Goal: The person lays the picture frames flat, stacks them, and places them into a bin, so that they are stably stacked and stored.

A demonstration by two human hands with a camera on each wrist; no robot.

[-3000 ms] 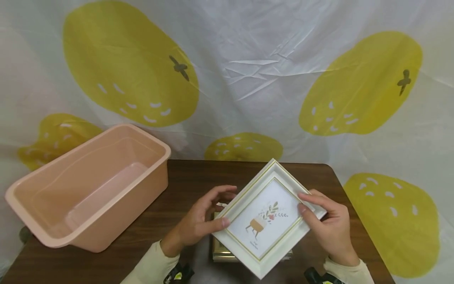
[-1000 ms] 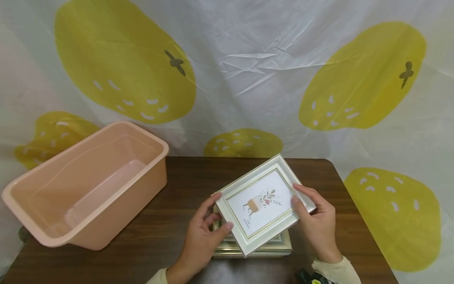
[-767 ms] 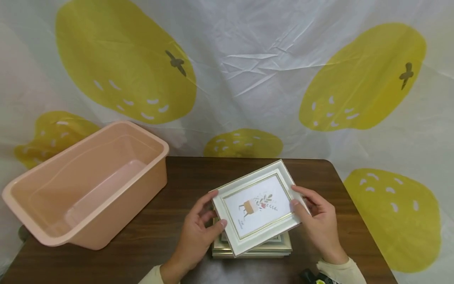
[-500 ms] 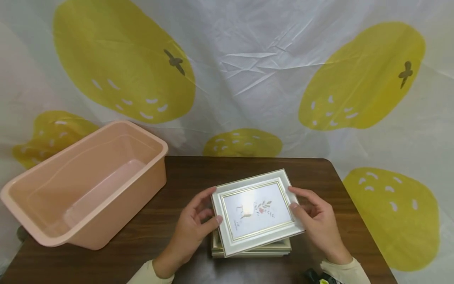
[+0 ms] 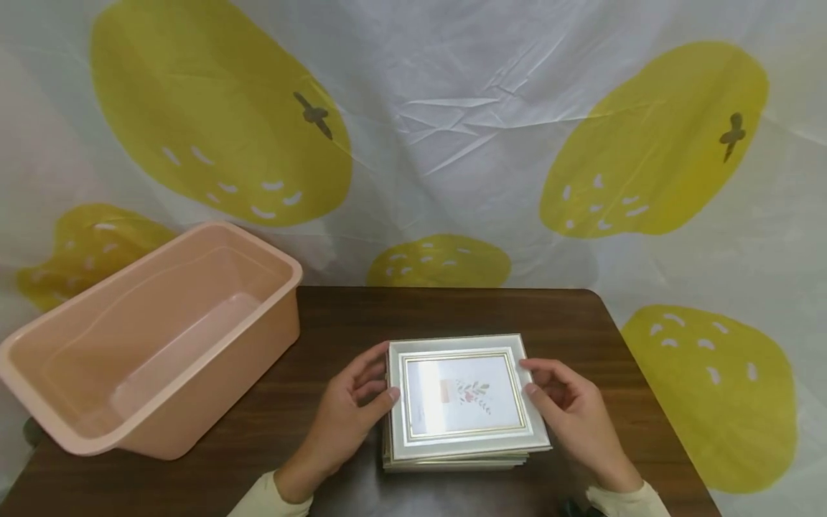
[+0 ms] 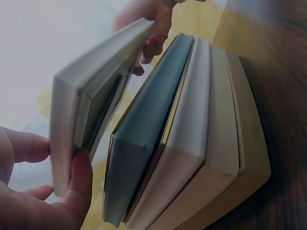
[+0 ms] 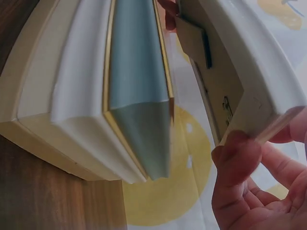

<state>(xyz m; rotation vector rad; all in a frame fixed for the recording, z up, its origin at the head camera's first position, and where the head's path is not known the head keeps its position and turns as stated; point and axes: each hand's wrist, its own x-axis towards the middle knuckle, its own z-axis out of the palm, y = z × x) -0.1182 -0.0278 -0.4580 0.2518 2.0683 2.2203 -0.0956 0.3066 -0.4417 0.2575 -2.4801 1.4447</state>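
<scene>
Both hands hold a white picture frame [image 5: 461, 395] with a gold inner line and a plant print, face up. The left hand [image 5: 352, 409] pinches its left side between thumb and fingers, and the right hand [image 5: 575, 416] pinches its right side. Beneath it is a stack of frames [image 5: 465, 465], mostly hidden in the head view. Both wrist views show a gap between the held frame and the stack. At the stack's top lies a blue-grey frame [image 6: 148, 100] with gold edges, above a white frame [image 7: 81, 72] and beige ones. The held frame's backing [image 7: 216, 81] shows from below.
A pink plastic tub [image 5: 213, 388] stands on the left of the dark wooden table [image 5: 342, 316], with nothing visible inside. Behind the table hangs a white cloth [image 5: 446, 158] printed with large yellow fruit. The table's right edge runs just beyond the right hand.
The white picture frame has turned from a diamond slant to nearly square with the stack. It has come down and tipped flatter, both hands moving with it and keeping their grip.
</scene>
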